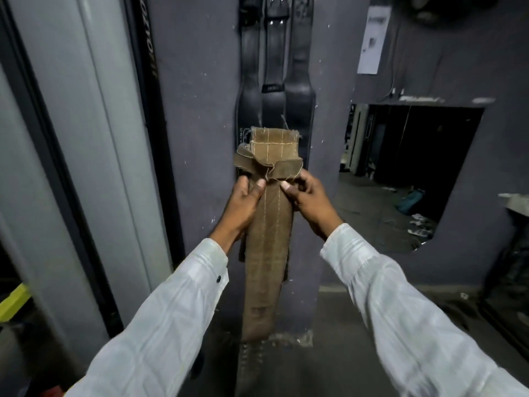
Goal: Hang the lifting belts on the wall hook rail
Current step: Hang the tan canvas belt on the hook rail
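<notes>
A worn brown fabric lifting belt [269, 253] with pale stitching hangs upright in front of a dark pillar. My left hand [243, 202] grips its left edge near the top, thumb on the front. On the opposite edge, at the same height, my right hand [309, 200] pinches the belt just under a folded strap. Three black leather belts [276, 67] hang side by side on the pillar behind and above the brown one. Their tops run past the frame's upper edge, so the hook rail is hidden.
A grey door frame [94, 138] stands at the left with a yellow object [14, 302] low beside it. A mirror or opening [400, 173] in the right wall shows a dark room. A white paper [372, 38] is stuck above it. Concrete floor lies below.
</notes>
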